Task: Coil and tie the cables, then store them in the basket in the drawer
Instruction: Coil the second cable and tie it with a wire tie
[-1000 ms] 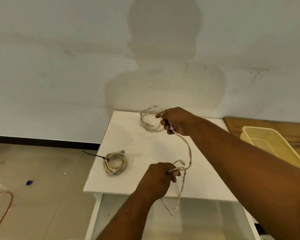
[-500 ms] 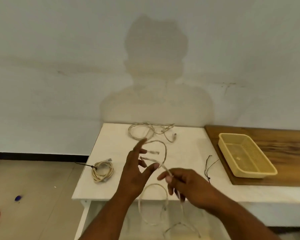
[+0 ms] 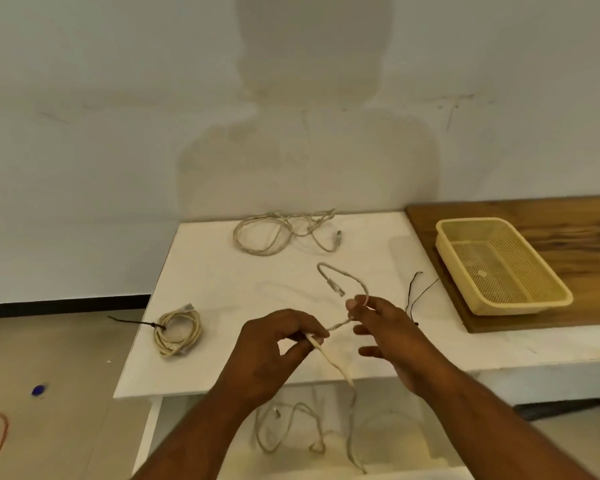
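On the left side of the flat white tabletop (image 3: 222,278) lies a coiled beige cable (image 3: 177,332) bound with a black tie (image 3: 136,322). Over the tabletop's front edge, the left hand (image 3: 274,355) pinches a loose beige cable (image 3: 330,359) between thumb and fingers. The right hand (image 3: 388,334) pinches the same cable, its other fingers spread. A yellow perforated plastic basket (image 3: 499,265) sits right of the tabletop.

White table (image 3: 222,271): tied coil (image 3: 194,336); loose cable (image 3: 293,225); black ties (image 3: 411,296)

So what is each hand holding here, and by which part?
Both hold one thin beige cable: the left hand pinches it further along, the right hand near its plug end.
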